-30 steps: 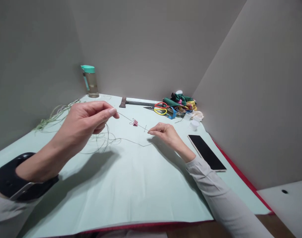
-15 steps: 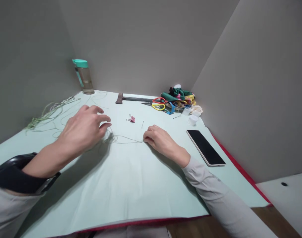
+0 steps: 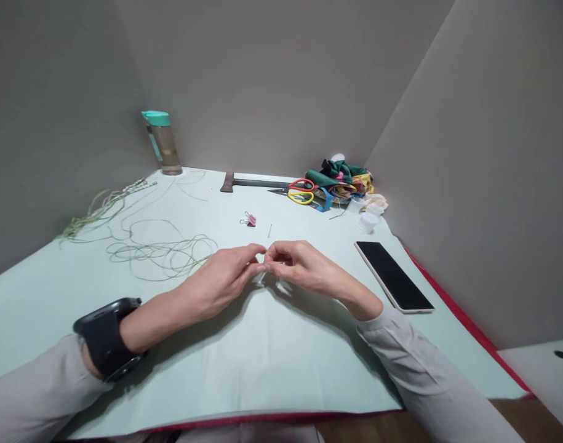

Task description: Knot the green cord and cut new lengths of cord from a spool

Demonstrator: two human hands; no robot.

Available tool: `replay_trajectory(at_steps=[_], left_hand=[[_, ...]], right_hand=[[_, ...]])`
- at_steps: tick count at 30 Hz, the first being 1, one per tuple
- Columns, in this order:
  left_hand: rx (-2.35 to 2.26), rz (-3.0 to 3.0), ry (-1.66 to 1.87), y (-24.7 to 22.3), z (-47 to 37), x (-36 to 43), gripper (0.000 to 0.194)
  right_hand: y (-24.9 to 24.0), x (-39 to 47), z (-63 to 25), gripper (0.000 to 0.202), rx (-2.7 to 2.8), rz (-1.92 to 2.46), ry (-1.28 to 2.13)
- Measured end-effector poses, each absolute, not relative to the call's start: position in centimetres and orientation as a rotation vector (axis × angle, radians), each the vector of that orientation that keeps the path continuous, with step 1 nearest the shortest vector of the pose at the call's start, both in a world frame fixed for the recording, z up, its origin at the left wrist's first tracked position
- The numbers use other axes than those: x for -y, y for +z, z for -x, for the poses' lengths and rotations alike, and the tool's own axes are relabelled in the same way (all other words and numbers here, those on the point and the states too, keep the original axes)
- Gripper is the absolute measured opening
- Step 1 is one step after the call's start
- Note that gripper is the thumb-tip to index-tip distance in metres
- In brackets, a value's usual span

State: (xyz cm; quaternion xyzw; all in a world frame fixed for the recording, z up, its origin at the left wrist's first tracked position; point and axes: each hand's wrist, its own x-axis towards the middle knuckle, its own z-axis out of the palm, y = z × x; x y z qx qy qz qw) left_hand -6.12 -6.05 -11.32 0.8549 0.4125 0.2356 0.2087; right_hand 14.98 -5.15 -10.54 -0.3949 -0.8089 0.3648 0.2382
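Note:
My left hand (image 3: pixel 223 274) and my right hand (image 3: pixel 304 264) meet over the middle of the table, thumbs and index fingers pinched together at the tips. A thin green thread (image 3: pixel 168 252) lies in loose loops to the left and runs under my left hand. Its end seems pinched between both hands' fingertips, though the fingers mostly hide it. Just beyond my fingers lies a thin needle or pin (image 3: pixel 270 231). A pink binder clip (image 3: pixel 250 220) rests a little farther back. My left wrist wears a black watch (image 3: pixel 108 338).
At the back stand a teal-lidded bottle (image 3: pixel 165 144), an axe (image 3: pixel 258 183), scissors (image 3: pixel 301 195) and a pile of coloured cloth (image 3: pixel 339 178). Small white cups (image 3: pixel 368 223) and a phone (image 3: pixel 394 277) are on the right. Braided green cords (image 3: pixel 101 212) lie at the left.
My left hand has moved right, off the thread loops, to meet my right hand. Its fingers have closed from a spread pose. The loops now show fully on the table.

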Motion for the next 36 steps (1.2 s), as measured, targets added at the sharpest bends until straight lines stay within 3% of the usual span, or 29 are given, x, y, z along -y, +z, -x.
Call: replay_trajectory(at_steps=[12,23,30,36], left_hand=[[-0.946,-1.813,0.746,-9.9,6.7,7.4,0.035],[-0.974,-1.581,0.874,-8.5,6.6,9.5,0.027],[-0.909,-1.587,0.885,-9.0,7.1,9.2,0.026],[-0.939,-1.668,0.888,-9.2,7.2,9.0,0.03]], right_hand=[[-8.3,6.6,-14.9,0.025,1.791,0.779,1.411],[-7.5,7.9,-14.5,0.012,1.652,0.741,1.275],[-7.7,8.5,-14.0,0.027,1.588,0.645,1.332],[-7.5,8.8,-13.8,0.024,1.589,0.642,1.247]])
